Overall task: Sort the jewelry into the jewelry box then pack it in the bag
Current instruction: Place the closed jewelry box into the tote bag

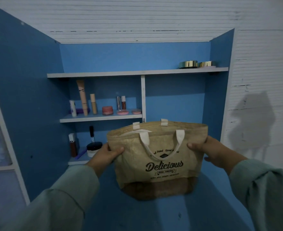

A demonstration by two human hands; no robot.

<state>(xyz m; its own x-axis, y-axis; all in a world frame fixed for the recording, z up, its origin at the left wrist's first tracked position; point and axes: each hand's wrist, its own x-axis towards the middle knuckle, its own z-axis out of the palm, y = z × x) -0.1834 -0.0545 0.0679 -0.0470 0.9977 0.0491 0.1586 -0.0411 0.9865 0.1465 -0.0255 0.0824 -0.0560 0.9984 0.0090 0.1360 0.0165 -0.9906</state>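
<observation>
left hand (110, 151) grips bag's 9 o'clock edge, thumb curled over front | right hand (209, 150) grips 3 o'clock edge likewise | bag (159, 167) upright on blue bench (154, 214), mouth open, white item inside, unclear what | shelf (100, 117) at 11 o'clock holds cosmetics; gold jars (188, 64) at 1 o'clock

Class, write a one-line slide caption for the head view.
Both hands, left and right, grip the tan bag before blue shelves.
</observation>
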